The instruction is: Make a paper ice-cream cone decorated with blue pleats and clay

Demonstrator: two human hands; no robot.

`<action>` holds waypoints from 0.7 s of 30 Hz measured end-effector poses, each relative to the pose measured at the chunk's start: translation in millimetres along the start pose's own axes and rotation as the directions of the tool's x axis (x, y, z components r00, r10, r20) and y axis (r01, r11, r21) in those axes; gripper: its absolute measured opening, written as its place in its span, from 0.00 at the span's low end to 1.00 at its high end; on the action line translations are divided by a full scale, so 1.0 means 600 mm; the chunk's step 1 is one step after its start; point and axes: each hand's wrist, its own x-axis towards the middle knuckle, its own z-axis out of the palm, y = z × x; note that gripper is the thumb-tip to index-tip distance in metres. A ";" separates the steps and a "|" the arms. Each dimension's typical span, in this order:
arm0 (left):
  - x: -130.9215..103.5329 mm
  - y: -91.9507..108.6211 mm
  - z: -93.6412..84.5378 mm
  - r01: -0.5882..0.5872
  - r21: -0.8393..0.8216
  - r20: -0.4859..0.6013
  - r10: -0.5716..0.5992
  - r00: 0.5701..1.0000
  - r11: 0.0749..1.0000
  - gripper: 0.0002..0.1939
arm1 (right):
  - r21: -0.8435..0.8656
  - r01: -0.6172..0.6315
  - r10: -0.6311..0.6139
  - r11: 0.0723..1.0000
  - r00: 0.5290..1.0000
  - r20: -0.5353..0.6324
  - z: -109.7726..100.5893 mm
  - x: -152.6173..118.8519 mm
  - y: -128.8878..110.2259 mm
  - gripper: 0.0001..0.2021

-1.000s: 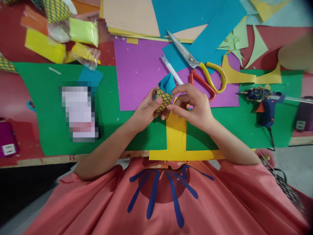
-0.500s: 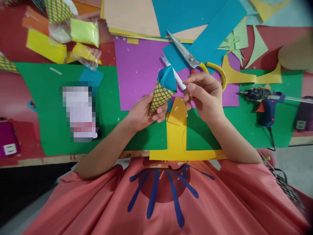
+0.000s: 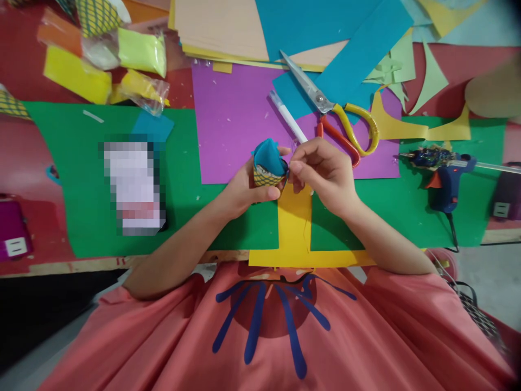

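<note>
A small paper cone [image 3: 268,175], yellow with a dark criss-cross pattern and a blue lining, is wrapped in the fingers of my left hand [image 3: 243,189]. Its open end now faces up toward me. My right hand [image 3: 324,176] is at the cone's right rim, thumb and index finger pinched together there; whatever lies between those fingertips is too small to tell. Just above my right hand, a white pen [image 3: 288,117] lies on purple paper [image 3: 228,125]. Scissors [image 3: 319,100] with yellow and red handles rest beside the pen, blades pointing up and left.
A blue glue gun [image 3: 448,182] lies on green paper [image 3: 195,228] at the right. On the left is a blurred-out phone [image 3: 134,187]. Bagged clay [image 3: 141,51] sits at the upper left. Paper scraps [image 3: 431,81] lie at the upper right, and yellow paper [image 3: 295,228] in front.
The cone has tipped so its opening faces me, with my left thumb across its front. My right hand has moved left and down to the cone's rim, uncovering the scissors' red handle.
</note>
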 end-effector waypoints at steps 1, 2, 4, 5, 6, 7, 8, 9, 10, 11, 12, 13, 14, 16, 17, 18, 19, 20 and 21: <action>-0.001 0.002 -0.001 0.011 0.020 0.013 -0.011 1.000 1.000 0.32 | 0.023 0.005 -0.005 1.000 1.000 -0.005 -0.002 0.000 -0.002 0.14; -0.001 0.003 -0.001 0.029 0.032 0.027 -0.030 0.999 0.999 0.31 | 0.041 0.010 -0.010 0.999 1.000 -0.011 -0.004 0.001 -0.005 0.14; 0.000 0.007 -0.001 0.058 0.047 0.041 -0.060 0.997 0.997 0.29 | 0.063 0.013 -0.012 0.998 1.000 -0.006 -0.007 0.001 -0.010 0.15; 0.001 0.007 0.000 0.061 0.056 0.039 -0.063 0.997 0.997 0.28 | 0.069 0.010 -0.011 0.998 1.000 0.009 -0.007 0.001 -0.012 0.16; 0.002 0.008 0.000 0.057 0.067 0.031 -0.060 0.998 0.996 0.27 | 0.075 0.004 -0.006 0.997 1.000 0.030 -0.007 0.001 -0.014 0.16; 0.002 0.007 0.000 0.052 0.081 0.020 -0.054 0.998 0.995 0.27 | 0.080 -0.002 -0.002 0.997 0.999 0.050 -0.006 0.000 -0.015 0.16; 0.003 0.006 0.000 0.045 0.097 0.003 -0.045 0.999 0.994 0.26 | 0.087 -0.008 0.002 0.996 0.998 0.065 -0.005 -0.001 -0.016 0.16; 0.003 0.004 -0.001 0.035 0.113 -0.014 -0.033 0.999 0.993 0.26 | 0.094 -0.010 0.003 0.996 0.997 0.073 -0.004 -0.001 -0.016 0.16; 0.003 0.002 -0.002 0.027 0.129 -0.032 -0.023 0.999 0.991 0.27 | 0.099 -0.012 0.005 0.995 0.997 0.074 -0.003 -0.002 -0.015 0.15; 0.004 0.000 -0.003 0.023 0.148 -0.043 -0.017 0.999 0.989 0.27 | 0.098 -0.012 0.006 0.995 0.997 0.071 -0.002 -0.002 -0.014 0.15; 0.004 -0.001 -0.004 0.026 0.171 -0.049 -0.018 0.999 0.985 0.27 | 0.089 -0.012 0.006 0.996 0.998 0.067 -0.002 -0.002 -0.013 0.15; 0.004 -0.003 -0.005 0.027 0.198 -0.052 -0.017 0.999 0.980 0.28 | 0.070 -0.011 0.006 0.998 0.998 0.066 -0.003 -0.001 -0.011 0.15; 0.004 -0.004 -0.006 0.024 0.230 -0.056 -0.012 0.998 0.973 0.28 | 0.038 -0.012 0.009 0.999 0.998 0.068 -0.003 -0.001 -0.010 0.14; 0.004 -0.006 -0.008 -0.002 0.305 -0.070 0.024 0.997 0.952 0.28 | -0.064 -0.003 0.007 0.998 0.998 0.061 -0.005 0.001 -0.007 0.13; 0.005 -0.007 -0.009 -0.023 0.342 -0.080 0.053 0.995 0.940 0.28 | -0.129 0.009 -0.003 0.992 0.999 0.050 -0.005 0.001 -0.006 0.12; 0.005 -0.007 -0.010 -0.045 0.374 -0.087 0.083 0.993 0.926 0.29 | -0.194 0.027 -0.020 0.981 0.999 0.037 -0.005 0.001 -0.005 0.10; 0.005 -0.008 -0.011 -0.062 0.401 -0.091 0.107 0.990 0.914 0.30 | -0.251 0.049 -0.043 0.967 0.999 0.026 -0.005 0.001 -0.005 0.09; 0.006 -0.009 -0.011 -0.072 0.424 -0.094 0.123 0.988 0.903 0.31 | -0.297 0.071 -0.068 0.952 0.997 0.019 -0.005 0.001 -0.005 0.08; 0.006 -0.009 -0.012 -0.079 0.444 -0.095 0.135 0.986 0.892 0.31 | -0.327 0.091 -0.089 0.941 0.996 0.020 -0.004 0.001 -0.005 0.07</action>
